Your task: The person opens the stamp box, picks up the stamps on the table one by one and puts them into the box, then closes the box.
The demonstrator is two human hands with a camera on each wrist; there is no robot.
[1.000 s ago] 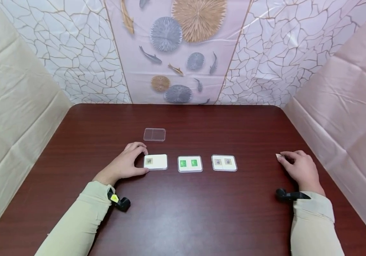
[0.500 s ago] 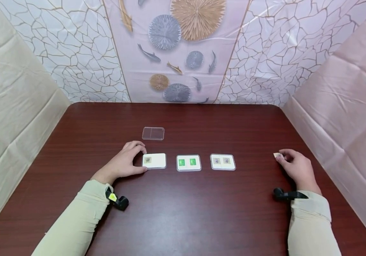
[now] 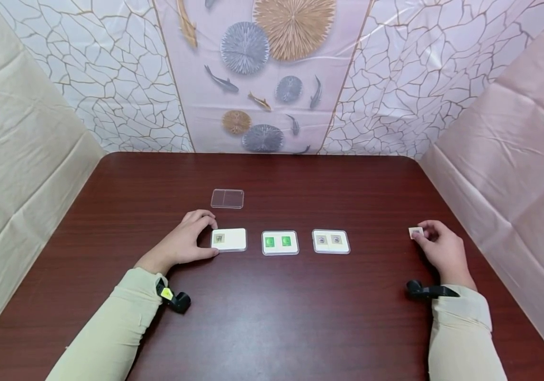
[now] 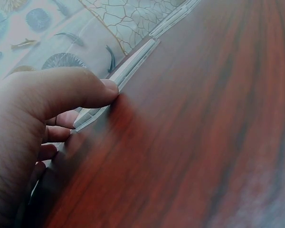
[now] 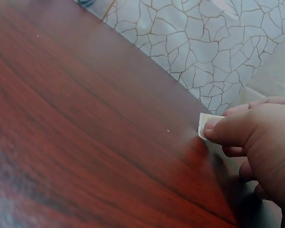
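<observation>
My left hand spans the left end of a flat clear case with a white insert, thumb at the near edge and fingers at the far edge. A single dark-printed stamp shows on the left half of that insert; the right half is plain white. Far to the right, my right hand pinches a small stamp between thumb and fingers. Its perforated edge shows in the right wrist view, where the thumb covers part of the stamp.
A clear lid lies behind the left case. To its right are a case with two green stamps and a case with two greyish stamps. Cloth-covered walls border the brown table.
My right hand has turned the stamp so that more of its face shows to the head camera. The left hand keeps its hold on the case.
</observation>
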